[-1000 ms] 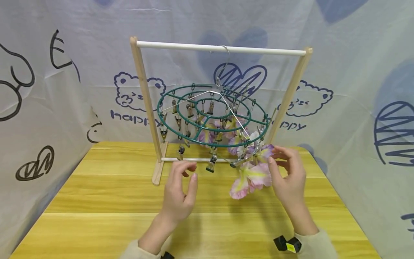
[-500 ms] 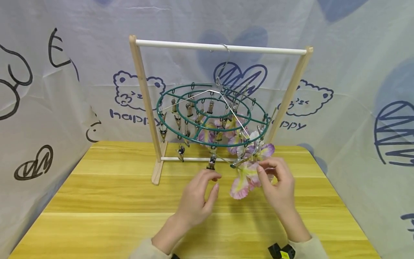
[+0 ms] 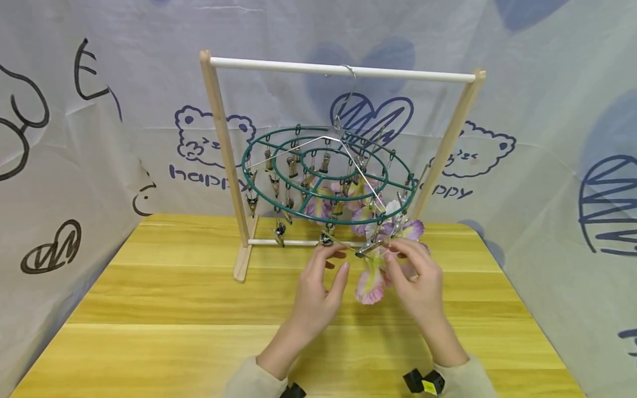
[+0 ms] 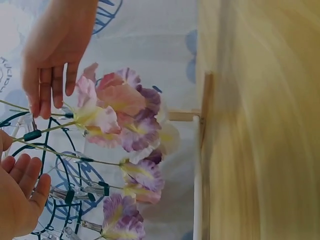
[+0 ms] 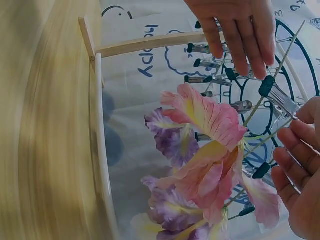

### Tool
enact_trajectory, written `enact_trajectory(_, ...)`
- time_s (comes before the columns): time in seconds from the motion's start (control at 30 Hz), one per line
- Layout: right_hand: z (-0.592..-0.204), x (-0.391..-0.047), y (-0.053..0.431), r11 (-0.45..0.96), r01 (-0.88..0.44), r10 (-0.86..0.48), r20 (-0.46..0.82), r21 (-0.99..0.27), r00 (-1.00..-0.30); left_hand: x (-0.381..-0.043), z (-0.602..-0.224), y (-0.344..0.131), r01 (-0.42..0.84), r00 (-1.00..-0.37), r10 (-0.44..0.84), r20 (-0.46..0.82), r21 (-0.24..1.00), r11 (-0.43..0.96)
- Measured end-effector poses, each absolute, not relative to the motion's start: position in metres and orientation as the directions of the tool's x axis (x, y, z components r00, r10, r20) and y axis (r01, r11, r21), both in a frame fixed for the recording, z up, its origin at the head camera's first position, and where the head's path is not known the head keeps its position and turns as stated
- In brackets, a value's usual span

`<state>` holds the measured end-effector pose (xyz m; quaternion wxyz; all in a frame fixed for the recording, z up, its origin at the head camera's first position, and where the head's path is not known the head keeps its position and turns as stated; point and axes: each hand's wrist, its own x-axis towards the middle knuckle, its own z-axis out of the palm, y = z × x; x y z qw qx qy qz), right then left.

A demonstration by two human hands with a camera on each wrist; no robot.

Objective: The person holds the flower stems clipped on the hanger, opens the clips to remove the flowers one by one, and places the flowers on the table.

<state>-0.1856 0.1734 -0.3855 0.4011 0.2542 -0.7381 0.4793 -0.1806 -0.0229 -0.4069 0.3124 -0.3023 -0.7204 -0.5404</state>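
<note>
Yellow wood-grain desk (image 3: 164, 331) lies beneath both hands. The left hand (image 3: 318, 296), fingers loosely curved, seems to hold nothing. The right hand (image 3: 418, 282), nearer, pinches the handles of a metal clip (image 5: 281, 100) just beyond its fingertips; the clip's long axis slants down-left, its dark tip against the stem of a pink flower (image 3: 369, 287). Beyond, toward the desk's far edge, hangs a green ring rack (image 3: 348, 223).

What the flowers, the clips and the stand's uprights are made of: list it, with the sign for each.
Flowers: probably fabric, matte; they show frilled edges and printed-looking streaks.
Clips: likely metal, glossy, since they reflect light; their dark green tips may be rubber or plastic.
Uprights: apparently wood, unvarnished-looking, judging by their pale tan colour and dull surface.
</note>
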Motion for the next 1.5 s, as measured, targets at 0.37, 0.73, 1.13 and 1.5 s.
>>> enact_trajectory(0.37,-0.383,-0.190,0.168,0.380,-0.744,0.000,0.804,-0.550,-0.594,-0.187,-0.393,-0.011,0.767,-0.630,-0.001,0.776,0.623,0.151)
enact_trajectory(0.73,-0.381,-0.198,0.166,0.380,-0.747,-0.014,0.804,-0.545,-0.594,-0.189,-0.388,-0.006,0.760,-0.639,-0.007,0.769,0.632,0.153)
enact_trajectory(1.13,-0.379,-0.203,0.169,0.243,-0.752,-0.087,0.759,-0.612,-0.646,-0.198,-0.393,-0.011,0.766,-0.635,-0.041,0.771,0.636,0.099)
enact_trajectory(1.5,-0.376,-0.201,0.172,0.194,-0.703,-0.124,0.694,-0.684,-0.710,-0.198,-0.392,-0.016,0.736,-0.676,-0.029,0.737,0.676,0.037)
